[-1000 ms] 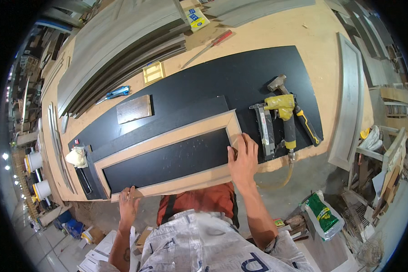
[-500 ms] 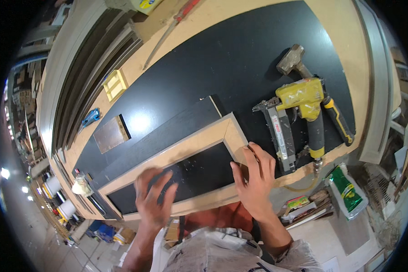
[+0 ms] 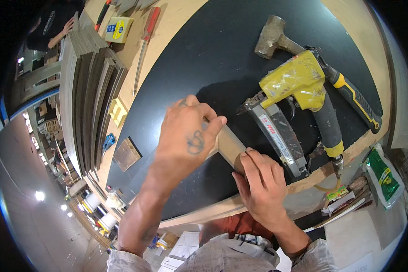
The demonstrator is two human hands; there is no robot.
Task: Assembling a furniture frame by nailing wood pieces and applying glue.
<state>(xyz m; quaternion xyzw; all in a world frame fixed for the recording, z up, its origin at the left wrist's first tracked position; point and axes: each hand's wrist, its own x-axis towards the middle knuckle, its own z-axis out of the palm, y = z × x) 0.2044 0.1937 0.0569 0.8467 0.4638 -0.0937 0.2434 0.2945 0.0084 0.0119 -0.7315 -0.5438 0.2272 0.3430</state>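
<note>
A wooden frame [image 3: 230, 146] with grey edges lies on a large black board [image 3: 190, 50]. My right hand [image 3: 264, 186] is closed over the frame's right side piece, fingers on top and thumb along the inner edge. Above the frame's far right corner is my left hand [image 3: 186, 131], its fingers curled in and the thumb pointing right. What those fingers pinch is hidden, and the hand and forearm cover much of the frame. Close by on the right lies a yellow and black nail gun [image 3: 297, 81], its magazine toward the frame. Behind it rests a hammer [image 3: 272, 40] with a black and yellow handle.
A small brown block [image 3: 127, 155] sits on the board's left part. Beyond the board are a red-handled screwdriver [image 3: 147, 38], a pale yellow tray [image 3: 118, 113] and stacked grey curved strips [image 3: 84, 99]. Another person [image 3: 54, 27] stands far left. A green bag [image 3: 385, 179] lies low at right.
My left hand has gone from the frame's middle up and right to its far corner, its fingers closing. The right hand stays on the side piece. The view has shifted and come nearer.
</note>
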